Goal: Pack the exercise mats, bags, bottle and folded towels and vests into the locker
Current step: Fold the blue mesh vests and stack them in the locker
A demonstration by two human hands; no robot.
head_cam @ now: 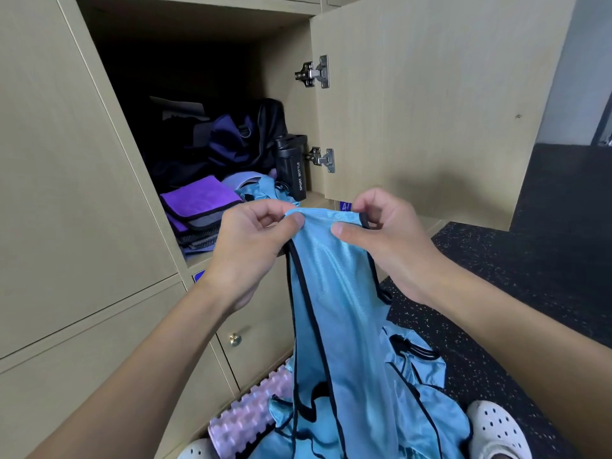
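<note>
Bare forearms, left hand [251,256] and right hand [387,246]. White perforated clogs, probably rubber: left clog [195,451] just beside the foam roller [248,415], right clog [496,429] well apart.

vest [331,293]: sky blue with a sheen, black piping on the edges
towels [198,202]: purple on top, grey and dark layers under, black trim
bottle [293,170]: black, white lettering
bag [238,140]: deep purple and black
locker [414,94]: pale beige wood grain
floor [530,276]: black, light speckles
foam roller [251,415]: pale pink-lilac
shoe [496,429]: white

Dark speckled floor [546,260], pale grey wall [583,77]
</note>
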